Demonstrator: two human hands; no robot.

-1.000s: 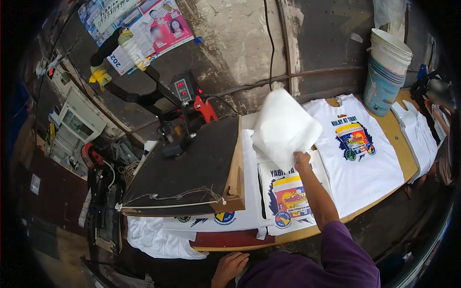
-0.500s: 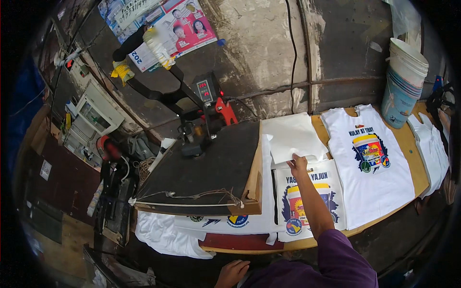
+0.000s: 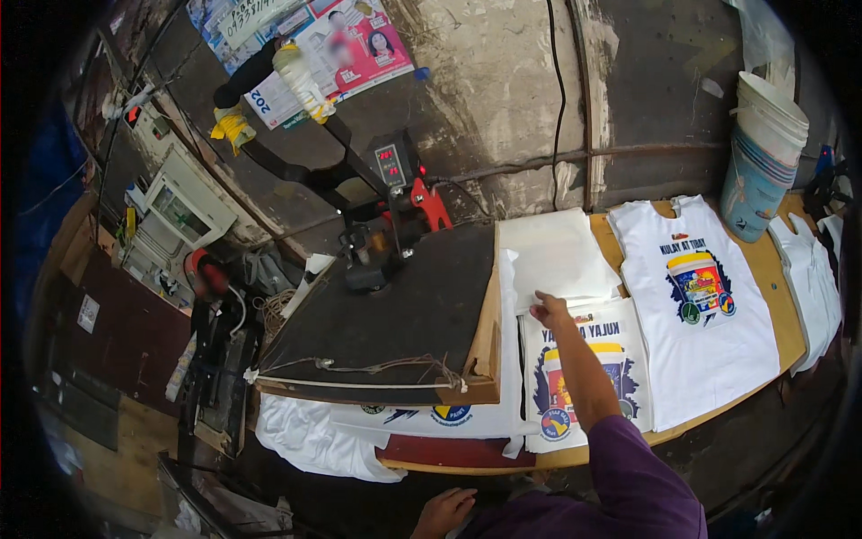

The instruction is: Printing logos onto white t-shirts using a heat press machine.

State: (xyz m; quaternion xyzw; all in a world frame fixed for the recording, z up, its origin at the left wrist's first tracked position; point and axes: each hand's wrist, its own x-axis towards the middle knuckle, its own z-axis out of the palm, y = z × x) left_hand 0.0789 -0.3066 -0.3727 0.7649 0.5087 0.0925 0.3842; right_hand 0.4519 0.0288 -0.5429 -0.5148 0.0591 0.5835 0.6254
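A second ago I held the white sheet (image 3: 555, 259) up in the air in my right hand (image 3: 548, 310); half a second ago it was coming down. Now it lies flat on the table (image 3: 774, 269), at the far side, just right of the black press bed (image 3: 395, 319). My right hand rests at its near edge, fingers (image 3: 539, 298) spread and loose, touching the sheet's edge but gripping nothing that I can see. Judgement: the sheet has been put down and the hand is free again.

Left hand (image 3: 446, 512) is low at the near edge of view, below the table; fingers partly curled, and I cannot tell whether they hold anything.

Printed matter by place:
- Under my right forearm, near side: a white shirt (image 3: 620, 359) with a blue, yellow and red print, partly covered by the arm.
- Right of it: a second white printed shirt (image 3: 705, 323) laid flat, with a multicoloured bucket picture at the chest.
- Far right: a stack of pale buckets (image 3: 759, 166) with blue bands.
- Far left on the wall: a pink-and-white poster (image 3: 346, 54), tilted.
- On the press: a small box with a red display (image 3: 391, 166).
- Near left, under the bed's edge: white cloth with round blue-and-yellow emblems (image 3: 453, 415).
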